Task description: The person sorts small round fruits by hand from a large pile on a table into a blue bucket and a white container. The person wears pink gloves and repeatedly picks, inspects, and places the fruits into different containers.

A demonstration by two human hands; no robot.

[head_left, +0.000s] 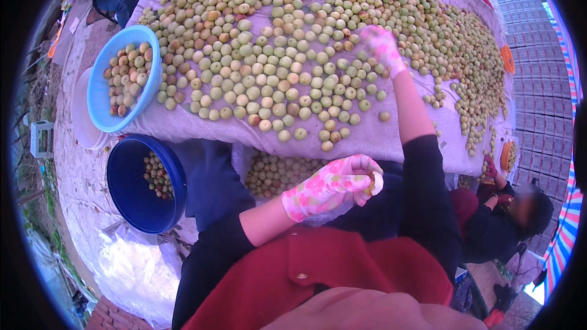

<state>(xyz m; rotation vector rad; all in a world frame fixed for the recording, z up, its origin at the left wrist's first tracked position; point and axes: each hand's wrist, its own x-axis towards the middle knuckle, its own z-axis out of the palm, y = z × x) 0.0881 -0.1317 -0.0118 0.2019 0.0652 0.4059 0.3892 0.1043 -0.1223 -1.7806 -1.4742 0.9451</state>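
Small round green-and-brown fruits (pixel 270 68) that look like jujubes lie thickly over a table spread with a pale woven sheet (pixel 362 140). My left hand (pixel 332 185), in a pink floral glove, is in front of the table's near edge. It grips a partly eaten or broken fruit (pixel 376 184) with white flesh showing. My right hand (pixel 383 50), gloved alike, is stretched out over the fruits at the middle right of the table. Motion blur hides its fingers, so I cannot tell whether it holds anything.
A light-blue plastic basin (pixel 92 101) of fruits stands left, by a white bucket (pixel 79 121). Below is a dark-blue bucket (pixel 133 201) with fruits inside. Clear plastic (pixel 137 266) lies on the ground. More fruits (pixel 275 174) sit under the table. A co-worker (pixel 490 229) sits right, near stacked crates (pixel 541 82).
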